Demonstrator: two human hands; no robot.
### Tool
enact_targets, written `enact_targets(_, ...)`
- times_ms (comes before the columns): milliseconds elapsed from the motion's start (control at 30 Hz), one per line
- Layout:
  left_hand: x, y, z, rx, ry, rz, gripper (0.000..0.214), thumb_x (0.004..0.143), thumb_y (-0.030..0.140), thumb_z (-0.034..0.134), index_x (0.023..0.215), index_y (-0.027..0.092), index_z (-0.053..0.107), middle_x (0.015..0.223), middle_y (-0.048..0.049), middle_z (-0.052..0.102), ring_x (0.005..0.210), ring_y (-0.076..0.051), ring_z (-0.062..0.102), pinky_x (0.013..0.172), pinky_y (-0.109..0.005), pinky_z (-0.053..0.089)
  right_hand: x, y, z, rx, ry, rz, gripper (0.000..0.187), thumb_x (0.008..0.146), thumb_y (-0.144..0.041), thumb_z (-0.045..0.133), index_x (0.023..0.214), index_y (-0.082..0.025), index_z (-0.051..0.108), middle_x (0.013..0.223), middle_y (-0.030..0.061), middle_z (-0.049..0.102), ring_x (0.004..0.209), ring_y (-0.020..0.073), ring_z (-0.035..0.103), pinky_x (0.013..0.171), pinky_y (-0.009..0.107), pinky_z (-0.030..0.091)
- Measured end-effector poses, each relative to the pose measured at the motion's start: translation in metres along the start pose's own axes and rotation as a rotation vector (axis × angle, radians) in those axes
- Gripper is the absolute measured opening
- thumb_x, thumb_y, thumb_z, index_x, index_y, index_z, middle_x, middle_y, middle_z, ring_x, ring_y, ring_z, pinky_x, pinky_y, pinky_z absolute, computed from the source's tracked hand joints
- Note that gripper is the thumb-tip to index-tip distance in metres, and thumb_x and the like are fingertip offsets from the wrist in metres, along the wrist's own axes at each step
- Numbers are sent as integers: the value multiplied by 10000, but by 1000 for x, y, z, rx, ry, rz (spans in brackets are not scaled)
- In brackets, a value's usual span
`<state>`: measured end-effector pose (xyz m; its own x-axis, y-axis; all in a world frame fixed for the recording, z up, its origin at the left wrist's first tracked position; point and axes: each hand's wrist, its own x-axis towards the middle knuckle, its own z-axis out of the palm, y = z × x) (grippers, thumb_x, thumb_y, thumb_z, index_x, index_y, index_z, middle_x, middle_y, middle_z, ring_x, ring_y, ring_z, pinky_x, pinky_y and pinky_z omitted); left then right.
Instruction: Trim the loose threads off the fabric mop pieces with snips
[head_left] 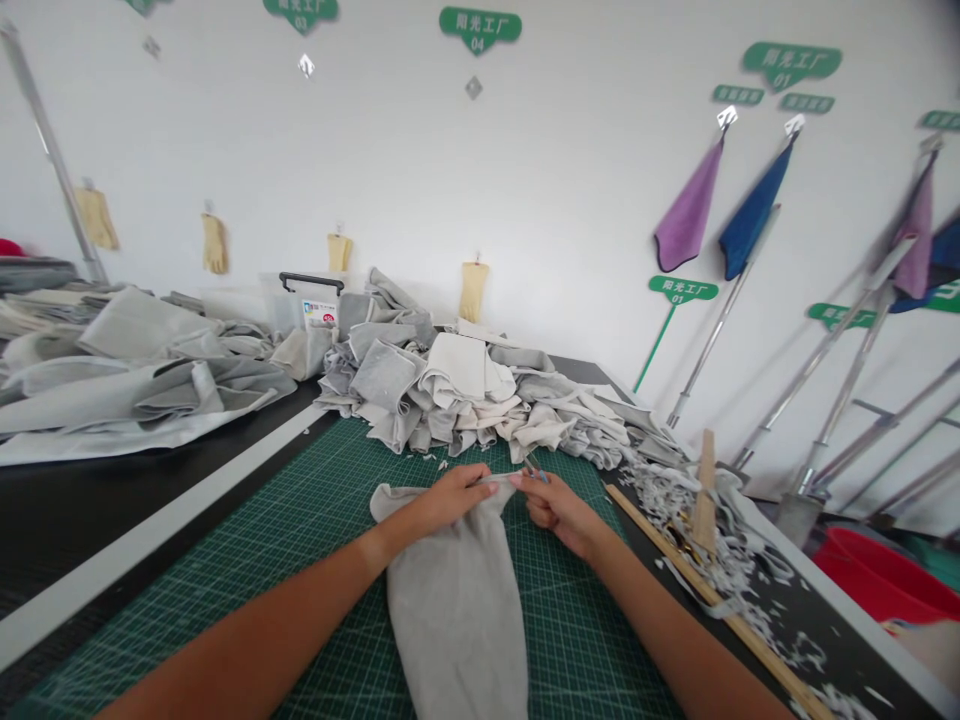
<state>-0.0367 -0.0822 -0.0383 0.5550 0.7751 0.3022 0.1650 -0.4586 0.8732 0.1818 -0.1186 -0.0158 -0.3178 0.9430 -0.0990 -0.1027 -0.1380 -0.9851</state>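
A long piece of grey cloth (457, 610) hangs down toward me over the green cutting mat (330, 540). Its upper edge is pinched between the thumb and fingers of my left hand (459, 492). Close by on the right, my right hand (553, 508) is closed at the same edge's corner. Small snips (534, 468) with a bluish handle stick out from its fingers; most of the tool is hidden by the hand. Just beyond both hands lies a heap of folded grey cloths (457, 370).
Wooden strips (720, 610) lie right of the mat among pale scraps (735, 560) and gold-handled scissors (679, 545). More cloth (150, 340) is stacked at left near a clear bin (289, 305). A red bucket (885, 575) stands beyond the table's right edge.
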Motion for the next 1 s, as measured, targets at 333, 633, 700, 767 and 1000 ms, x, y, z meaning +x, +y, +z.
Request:
enact_targets(333, 2, -4, 1, -72, 106, -10, 313, 884, 448, 526, 761, 170, 599, 744, -2, 565, 730, -151, 500, 695, -236, 385, -1, 2, 3, -96, 17, -4, 393, 758, -471, 763, 915, -191, 536, 506, -138, 213, 416, 42, 121, 387, 214, 74)
enact_targets(633, 1, 8, 0, -33, 84, 12, 323, 873, 474, 570, 917, 173, 681, 864, -18, 666, 812, -171, 577, 741, -240, 418, 7, 15, 1, -170, 112, -52, 387, 758, -501, 755, 856, -178, 566, 448, -125, 269, 394, 43, 150, 379, 222, 68)
enact_targets(700, 1, 7, 0, 11, 75, 19, 325, 868, 479, 579, 885, 168, 672, 834, -11, 653, 790, -167, 567, 713, -235, 404, 7, 17, 3, -184, 143, -71, 403, 757, -522, 750, 825, -179, 549, 455, -119, 285, 398, 44, 166, 379, 219, 78)
enact_targets(767, 2, 4, 1, 40, 79, 12, 329, 871, 479, 574, 830, 161, 649, 782, -2, 623, 751, -158, 544, 677, -231, 383, 7, 17, 6, -194, 167, -78, 420, 753, -540, 746, 794, -187, 522, 457, -118, 285, 400, 45, 170, 375, 215, 82)
enact_targets(1000, 3, -3, 3, 8, 130, -27, 301, 913, 448, 493, 792, 179, 550, 764, 18, 537, 740, -144, 483, 693, -235, 371, 6, 13, 7, -176, 159, -68, 421, 754, -539, 747, 828, -196, 514, 466, -125, 270, 397, 46, 162, 361, 208, 78)
